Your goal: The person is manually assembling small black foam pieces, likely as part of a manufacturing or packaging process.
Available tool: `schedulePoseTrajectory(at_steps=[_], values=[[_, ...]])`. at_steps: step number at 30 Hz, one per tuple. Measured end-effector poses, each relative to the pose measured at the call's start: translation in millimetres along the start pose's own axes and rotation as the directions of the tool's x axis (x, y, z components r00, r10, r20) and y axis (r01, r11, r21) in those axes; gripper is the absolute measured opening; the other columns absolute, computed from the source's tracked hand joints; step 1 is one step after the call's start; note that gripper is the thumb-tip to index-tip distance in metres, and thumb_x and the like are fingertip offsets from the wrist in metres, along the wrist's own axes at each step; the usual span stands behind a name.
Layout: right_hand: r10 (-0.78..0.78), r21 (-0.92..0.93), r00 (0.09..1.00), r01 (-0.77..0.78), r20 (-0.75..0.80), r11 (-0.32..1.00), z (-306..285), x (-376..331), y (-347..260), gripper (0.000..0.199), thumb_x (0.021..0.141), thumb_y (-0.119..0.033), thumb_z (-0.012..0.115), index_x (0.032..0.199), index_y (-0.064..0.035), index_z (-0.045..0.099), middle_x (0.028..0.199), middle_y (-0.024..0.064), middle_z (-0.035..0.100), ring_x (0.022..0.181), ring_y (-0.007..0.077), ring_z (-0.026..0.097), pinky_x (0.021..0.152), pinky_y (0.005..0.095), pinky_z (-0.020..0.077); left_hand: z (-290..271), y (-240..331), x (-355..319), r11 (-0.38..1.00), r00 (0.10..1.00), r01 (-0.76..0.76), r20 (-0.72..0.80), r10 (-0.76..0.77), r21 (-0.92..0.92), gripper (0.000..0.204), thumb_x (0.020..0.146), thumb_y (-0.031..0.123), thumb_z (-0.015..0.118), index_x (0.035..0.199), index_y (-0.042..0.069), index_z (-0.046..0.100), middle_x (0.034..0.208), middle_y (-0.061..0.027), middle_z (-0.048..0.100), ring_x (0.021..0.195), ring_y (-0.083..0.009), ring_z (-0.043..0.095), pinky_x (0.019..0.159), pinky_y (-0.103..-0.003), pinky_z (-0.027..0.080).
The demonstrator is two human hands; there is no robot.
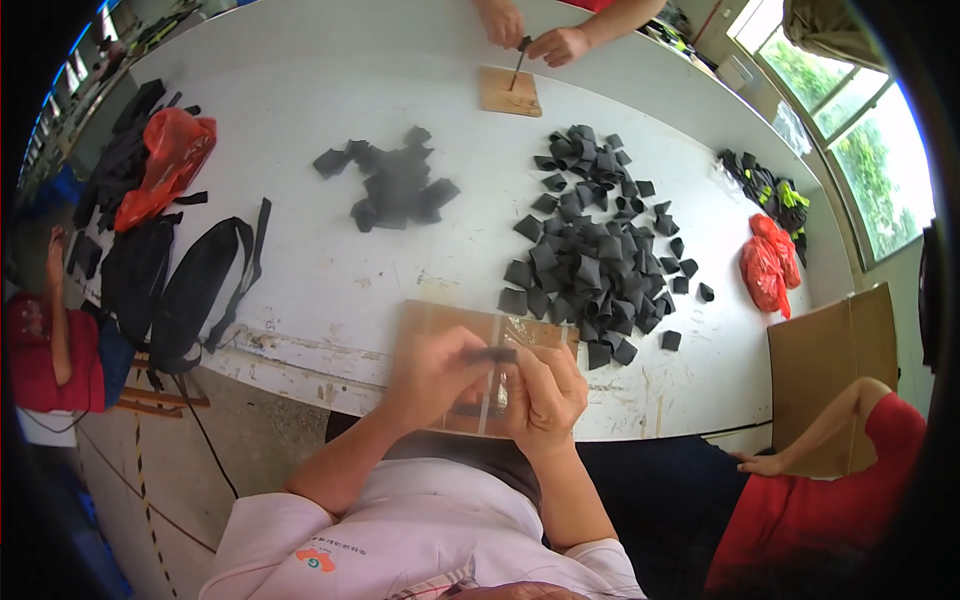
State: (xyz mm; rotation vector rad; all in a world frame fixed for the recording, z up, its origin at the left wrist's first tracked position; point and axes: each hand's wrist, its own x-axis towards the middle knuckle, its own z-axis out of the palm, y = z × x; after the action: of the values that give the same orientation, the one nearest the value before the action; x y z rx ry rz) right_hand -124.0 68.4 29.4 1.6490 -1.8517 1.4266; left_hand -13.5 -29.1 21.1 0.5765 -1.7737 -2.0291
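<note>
Both my hands come together at the table's near edge, over a brown cardboard sheet (425, 318) with clear tape across it. Between them is a small dark fabric strip (490, 355), looped or folded. My left hand (438, 372) is closed on its left end, somewhat blurred. My right hand (548, 395) pinches the other end, thumb and fingers pressed together. Just beyond my right hand lies a large heap of black folded fabric pieces (600, 255). A smaller dark pile (395, 185), hazy in the picture, lies farther left.
Across the white table (300, 250), another person's hands (530, 40) hold a thin tool on a wooden block (512, 92). Black bags (205, 290) and a red plastic bag (165, 160) lie left. Red bags (768, 262) and a cardboard box (835, 370) stand right, near a person in red (820, 510).
</note>
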Motion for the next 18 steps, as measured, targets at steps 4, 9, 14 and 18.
schedulePoseTrajectory(at_steps=[4, 9, 14, 18], values=[[0.019, 0.004, 1.0, -0.019, 0.004, 1.0, 6.1, -1.2, 0.6, 0.019, 0.066, 0.004, 0.06, 0.085, 0.0017, 0.06, 0.067, 0.0094, 0.056, 0.055, 0.0228, 0.051, 0.047, 0.0291, 0.0399, -5.1, 4.9, -3.1, 0.949, 0.98, 0.195, 0.073, -0.183, -0.249, 0.012, 0.084, 0.014, 0.057, 0.085, 0.002, 0.056, 0.062, -0.0018, 0.055, 0.05, -0.0055, 0.048, 0.044, -0.018, 0.038], [0.013, -0.01, 1.0, -0.013, -0.017, 1.0, 8.9, -2.3, -2.5, 0.017, 0.067, 0.003, 0.058, 0.084, 0.0013, 0.061, 0.068, 0.0095, 0.056, 0.055, 0.0228, 0.051, 0.047, 0.0289, 0.0399, -12.3, -7.4, -3.2, 0.776, 0.964, 0.263, 0.114, -0.242, -0.574, 0.007, 0.082, 0.008, 0.058, 0.083, 0.001, 0.058, 0.061, -0.006, 0.057, 0.045, -0.0077, 0.05, 0.041, -0.018, 0.039], [0.005, -0.056, 0.999, -0.007, -0.044, 0.998, 7.7, -3.2, -1.8, 0.004, 0.073, 0.0, 0.058, 0.077, 0.0021, 0.059, 0.064, 0.0093, 0.053, 0.052, 0.0195, 0.046, 0.046, 0.0276, 0.0343, -13.0, -16.8, -3.4, 0.694, 0.953, 0.275, 0.286, -0.102, -0.665, 0.009, 0.084, 0.009, 0.054, 0.087, 0.001, 0.056, 0.063, -0.0049, 0.056, 0.048, -0.0073, 0.049, 0.044, -0.019, 0.039], [-0.065, -0.057, 0.996, 0.062, -0.063, 0.996, -0.9, 16.7, 2.5, 0.009, 0.078, -0.003, 0.055, 0.07, 0.0018, 0.054, 0.061, 0.0083, 0.049, 0.052, 0.0189, 0.045, 0.047, 0.028, 0.0342, -31.8, -30.3, 9.5, 0.992, 0.998, 0.061, -0.024, -0.064, -0.114, 0.008, 0.084, 0.007, 0.053, 0.086, 0.001, 0.057, 0.064, -0.0047, 0.058, 0.052, -0.0075, 0.052, 0.047, -0.02, 0.041]])
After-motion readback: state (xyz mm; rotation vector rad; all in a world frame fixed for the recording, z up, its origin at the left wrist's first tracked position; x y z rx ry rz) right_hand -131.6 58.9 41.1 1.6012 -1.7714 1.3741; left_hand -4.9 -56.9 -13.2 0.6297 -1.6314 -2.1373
